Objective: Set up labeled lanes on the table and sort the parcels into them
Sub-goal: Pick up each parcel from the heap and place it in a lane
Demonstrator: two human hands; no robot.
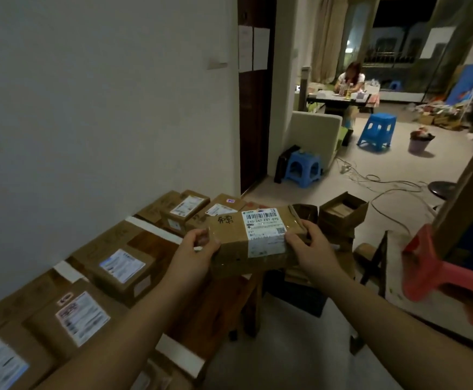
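I hold a brown cardboard parcel with a white barcode label and black handwriting in front of me, above the table's right edge. My left hand grips its left end and my right hand grips its right end. Several labelled parcels lie on the wooden table along the wall, among them one in the middle, one nearer me and several at the far end. White paper strips cross the table between the groups, with another strip near the front edge.
Open cardboard boxes are stacked on the floor just beyond the held parcel. A red plastic stool rests on a surface at the right. Blue stools, cables and a bucket stand on the floor beyond. A person sits at a far table.
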